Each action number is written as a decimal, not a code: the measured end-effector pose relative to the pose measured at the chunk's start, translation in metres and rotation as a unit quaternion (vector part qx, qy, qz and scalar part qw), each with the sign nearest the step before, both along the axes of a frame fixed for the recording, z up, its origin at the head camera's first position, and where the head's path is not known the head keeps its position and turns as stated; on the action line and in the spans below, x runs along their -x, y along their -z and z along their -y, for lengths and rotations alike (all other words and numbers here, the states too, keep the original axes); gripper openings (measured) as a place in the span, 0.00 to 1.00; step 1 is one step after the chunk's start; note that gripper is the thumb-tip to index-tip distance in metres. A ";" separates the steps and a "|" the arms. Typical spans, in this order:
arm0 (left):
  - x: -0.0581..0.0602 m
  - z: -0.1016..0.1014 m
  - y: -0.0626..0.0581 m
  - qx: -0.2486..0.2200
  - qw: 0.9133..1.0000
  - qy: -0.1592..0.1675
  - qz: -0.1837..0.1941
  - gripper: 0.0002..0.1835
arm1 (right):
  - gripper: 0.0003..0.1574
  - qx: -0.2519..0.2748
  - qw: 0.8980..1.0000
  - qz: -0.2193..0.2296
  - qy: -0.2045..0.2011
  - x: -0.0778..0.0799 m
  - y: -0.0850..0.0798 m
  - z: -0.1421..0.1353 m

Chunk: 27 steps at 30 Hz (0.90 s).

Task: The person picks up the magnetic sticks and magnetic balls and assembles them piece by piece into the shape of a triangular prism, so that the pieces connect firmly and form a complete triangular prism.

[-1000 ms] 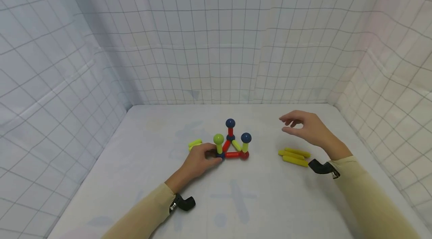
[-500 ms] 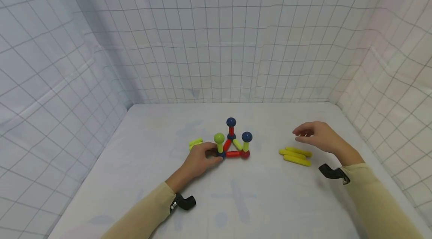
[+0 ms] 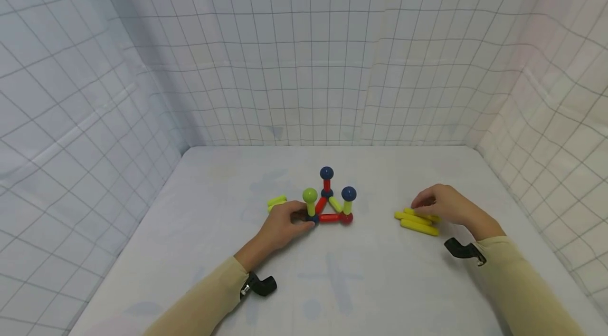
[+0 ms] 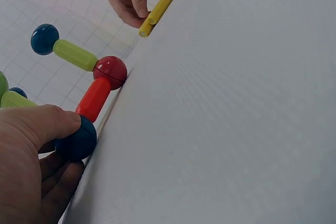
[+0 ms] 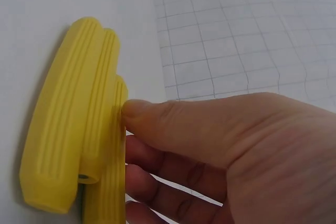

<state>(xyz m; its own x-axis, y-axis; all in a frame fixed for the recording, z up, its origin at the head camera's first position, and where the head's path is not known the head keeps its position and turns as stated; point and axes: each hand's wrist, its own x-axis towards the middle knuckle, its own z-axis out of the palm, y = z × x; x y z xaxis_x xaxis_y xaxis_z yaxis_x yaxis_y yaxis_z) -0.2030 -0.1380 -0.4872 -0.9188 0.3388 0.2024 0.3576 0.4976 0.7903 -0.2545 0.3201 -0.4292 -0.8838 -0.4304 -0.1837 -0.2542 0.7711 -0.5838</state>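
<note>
My left hand (image 3: 282, 225) pinches a dark blue ball (image 4: 79, 140) between thumb and fingers, at the near left corner of a triangular ball-and-rod frame. Red rods (image 3: 330, 218) and a lime rod form its base, with a red ball (image 3: 347, 218) at the near right corner. Three upright rods rise from the corners, topped by a lime ball (image 3: 310, 195) and two dark blue balls (image 3: 349, 193). To the right, my right hand (image 3: 448, 204) reaches over three longer yellow rods. Its thumb and fingers pinch the farthest yellow rod (image 5: 113, 182); the fingertips are hidden behind it.
Short lime rods (image 3: 276, 200) lie just beyond the left hand, partly covered by it. The other yellow rods (image 3: 419, 227) lie side by side on the white tabletop (image 3: 361, 288). Grid-patterned cloth walls (image 3: 294, 88) stand at the back and both sides.
My right hand has moved from the air beyond the yellow rods down and slightly right, onto the farthest one. The left hand keeps its hold on the blue ball.
</note>
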 end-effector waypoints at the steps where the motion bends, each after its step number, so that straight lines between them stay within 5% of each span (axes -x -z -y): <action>1: 0.000 0.000 0.000 0.000 1.000 0.000 0.000 0.18 | 0.09 -0.003 1.000 -0.001 0.001 0.000 0.000 0.000; 12: 0.001 0.000 0.001 0.003 1.000 -0.003 0.001 0.18 | 0.10 -0.022 0.999 0.023 0.017 0.000 0.004 -0.001; 27: 0.000 0.000 -0.001 -0.002 1.000 0.006 -0.010 0.18 | 0.11 -0.059 0.998 0.000 -0.005 -0.005 -0.004 0.007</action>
